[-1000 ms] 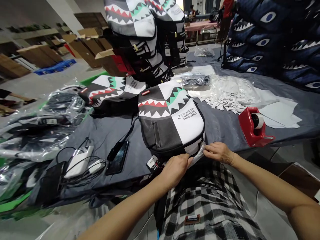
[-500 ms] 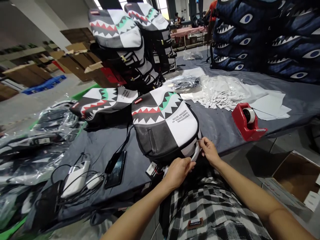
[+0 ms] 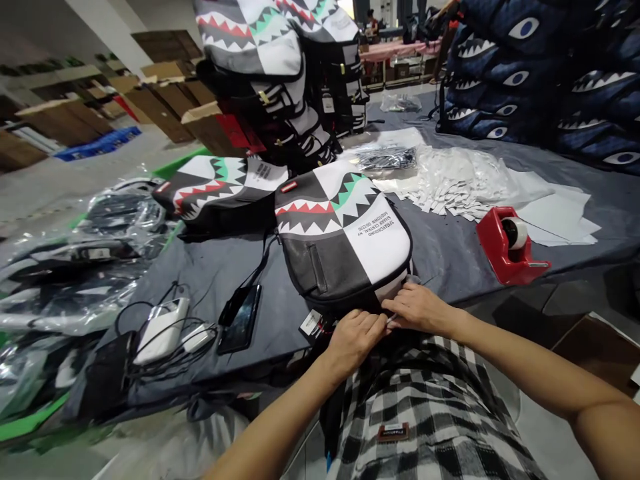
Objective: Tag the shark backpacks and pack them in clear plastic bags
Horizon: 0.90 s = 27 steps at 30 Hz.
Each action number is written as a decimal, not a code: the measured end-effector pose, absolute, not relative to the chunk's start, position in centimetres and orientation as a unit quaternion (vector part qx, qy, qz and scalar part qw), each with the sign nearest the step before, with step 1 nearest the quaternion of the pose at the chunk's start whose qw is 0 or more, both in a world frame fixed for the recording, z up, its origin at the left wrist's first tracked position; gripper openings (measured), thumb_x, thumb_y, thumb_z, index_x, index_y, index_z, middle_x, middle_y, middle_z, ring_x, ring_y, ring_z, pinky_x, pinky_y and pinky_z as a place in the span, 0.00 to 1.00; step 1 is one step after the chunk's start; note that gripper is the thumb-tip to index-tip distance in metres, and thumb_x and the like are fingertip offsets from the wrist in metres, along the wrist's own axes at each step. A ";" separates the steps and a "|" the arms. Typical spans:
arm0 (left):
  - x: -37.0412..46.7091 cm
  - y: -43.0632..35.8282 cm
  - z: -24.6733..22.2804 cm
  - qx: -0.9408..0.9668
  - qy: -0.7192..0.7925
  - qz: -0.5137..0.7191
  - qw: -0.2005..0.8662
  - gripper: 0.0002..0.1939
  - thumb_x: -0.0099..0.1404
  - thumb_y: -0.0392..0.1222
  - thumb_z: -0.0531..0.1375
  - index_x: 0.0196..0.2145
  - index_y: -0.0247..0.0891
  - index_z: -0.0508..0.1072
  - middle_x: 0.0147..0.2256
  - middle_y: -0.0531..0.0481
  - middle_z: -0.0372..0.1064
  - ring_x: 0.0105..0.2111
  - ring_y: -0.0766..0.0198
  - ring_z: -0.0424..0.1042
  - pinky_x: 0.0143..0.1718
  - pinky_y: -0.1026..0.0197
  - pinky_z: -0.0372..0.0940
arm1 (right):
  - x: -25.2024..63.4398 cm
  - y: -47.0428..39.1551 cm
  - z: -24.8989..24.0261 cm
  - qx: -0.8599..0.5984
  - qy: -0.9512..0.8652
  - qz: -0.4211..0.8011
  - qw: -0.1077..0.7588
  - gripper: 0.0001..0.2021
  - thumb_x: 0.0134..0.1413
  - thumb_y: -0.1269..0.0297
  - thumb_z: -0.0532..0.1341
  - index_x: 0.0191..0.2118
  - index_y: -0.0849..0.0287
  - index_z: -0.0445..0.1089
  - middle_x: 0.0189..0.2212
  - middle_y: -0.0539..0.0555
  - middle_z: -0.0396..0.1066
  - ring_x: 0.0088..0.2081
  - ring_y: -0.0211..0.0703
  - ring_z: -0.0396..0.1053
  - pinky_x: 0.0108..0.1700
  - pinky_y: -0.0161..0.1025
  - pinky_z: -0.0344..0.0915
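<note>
A black, grey and white backpack (image 3: pixel 345 233) with a red and green shark-mouth print lies on the grey-covered table (image 3: pixel 440 253), its lower end toward me. My left hand (image 3: pixel 357 337) is closed at the near edge of the bag, fingers curled on a whitish strip. Close beside it, my right hand (image 3: pixel 420 308) pinches the same whitish strip at the bag's lower right corner. Most of the strip is hidden by my fingers. A paper tag (image 3: pixel 311 323) hangs at the bag's near left edge.
Another shark-print bag (image 3: pixel 217 187) lies at the left, before a tall stack (image 3: pixel 255 40). A red tape dispenser (image 3: pixel 510 247) stands right, near white papers (image 3: pixel 560 207). A phone (image 3: pixel 241 320) and white charger (image 3: pixel 163 332) lie near left. Blue bags (image 3: pixel 510 73) are piled behind.
My right hand has moved down and left, nearer my left hand. Less of the whitish strip shows between them. The view has shifted, so the table items appear further right.
</note>
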State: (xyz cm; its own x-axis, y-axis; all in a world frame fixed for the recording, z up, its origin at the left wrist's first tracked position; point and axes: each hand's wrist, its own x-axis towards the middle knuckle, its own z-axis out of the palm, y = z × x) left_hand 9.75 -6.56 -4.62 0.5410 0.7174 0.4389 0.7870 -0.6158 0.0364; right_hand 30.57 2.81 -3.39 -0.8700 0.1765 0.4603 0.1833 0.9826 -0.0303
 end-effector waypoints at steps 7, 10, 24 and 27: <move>2.6 -7.5 -2.5 -0.910 -0.397 -0.083 0.083 0.14 0.72 0.36 0.54 0.53 0.41 0.71 0.46 0.46 0.74 0.42 0.61 0.67 0.40 0.58 0.57 | 31.1 3.5 -3.6 -0.085 -0.969 -0.005 0.234 0.13 0.69 0.60 0.56 0.48 0.64 0.68 0.29 0.53 0.74 0.30 0.42 0.67 0.38 0.41 0.57; 2.4 -6.7 -2.2 -0.925 -0.366 -0.044 0.092 0.15 0.70 0.34 0.54 0.53 0.38 0.70 0.44 0.45 0.73 0.40 0.61 0.68 0.38 0.57 0.57 | 31.2 3.3 -3.4 -0.097 -0.966 -0.010 0.240 0.11 0.68 0.61 0.56 0.46 0.63 0.69 0.26 0.52 0.72 0.28 0.41 0.65 0.37 0.41 0.58; 6.6 -8.2 -3.4 -0.843 -0.467 -0.214 0.162 0.09 0.70 0.35 0.56 0.47 0.38 0.71 0.39 0.45 0.73 0.40 0.59 0.71 0.43 0.56 0.63 | 30.8 3.5 -4.9 -0.100 -0.933 -0.037 0.342 0.14 0.68 0.64 0.53 0.53 0.57 0.72 0.21 0.50 0.67 0.24 0.39 0.61 0.30 0.40 0.55; 9.7 -8.3 -0.7 -0.831 -0.482 -0.277 -0.011 0.19 0.71 0.41 0.56 0.57 0.35 0.65 0.52 0.37 0.70 0.55 0.52 0.67 0.55 0.51 0.64 | 31.0 3.8 -5.6 -0.097 -0.935 -0.012 0.341 0.17 0.70 0.61 0.50 0.56 0.55 0.70 0.22 0.50 0.67 0.24 0.40 0.62 0.30 0.41 0.57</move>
State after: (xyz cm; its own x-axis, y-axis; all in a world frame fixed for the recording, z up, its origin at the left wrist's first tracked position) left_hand 9.72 -8.33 -0.74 0.3825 0.8067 0.4504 0.7947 -0.5359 0.2850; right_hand 31.04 3.84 -5.60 -0.7489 0.1729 0.6398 0.1894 0.9809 -0.0434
